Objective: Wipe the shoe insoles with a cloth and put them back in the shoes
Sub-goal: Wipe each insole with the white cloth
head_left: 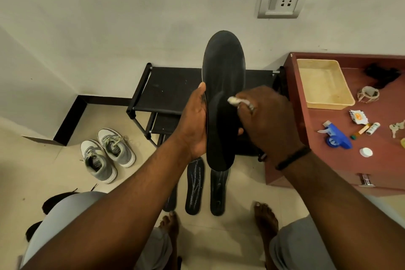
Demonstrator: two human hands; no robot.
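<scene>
Left hand (194, 123) grips an insole (222, 98); right hand (266, 120) pinches a cloth (235, 101) against it, beside a cluttered red surface (328, 160), tiled floor (65, 171) below

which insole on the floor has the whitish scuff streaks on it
The middle insole of the three lying on the floor: pale streaks run along its length. The right insole looks plain dark, and the left insole is mostly hidden behind the forearm.

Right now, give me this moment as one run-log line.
step: wiping | left hand: holds black insole upright | right hand: presses cloth on it | floor: other insoles, grey sneakers
</scene>
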